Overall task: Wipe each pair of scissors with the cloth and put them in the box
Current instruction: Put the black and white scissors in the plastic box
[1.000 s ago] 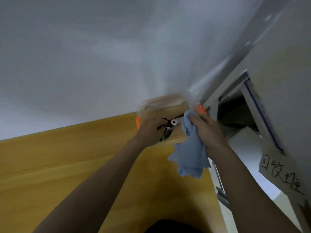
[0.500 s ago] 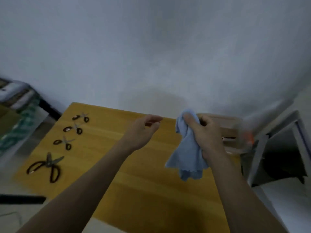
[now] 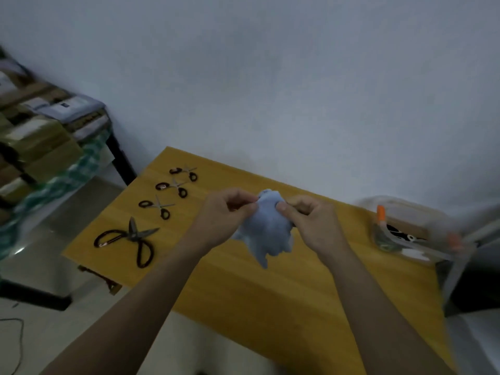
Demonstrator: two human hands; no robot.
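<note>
Left hand (image 3: 227,212), free 0.5 s ago, now pinches cloth (image 3: 266,228) alongside right hand (image 3: 311,223); both grips closed on it above counter (image 3: 270,288). 4 scissors (image 3: 127,239) unwiped at left; box (image 3: 405,234) right. Likely regrouping before next pair.

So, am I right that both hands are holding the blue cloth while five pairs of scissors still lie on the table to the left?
Not quite: the head view shows four pairs of scissors, not five. Both the left hand and right hand do hold the blue cloth above the table.
</note>
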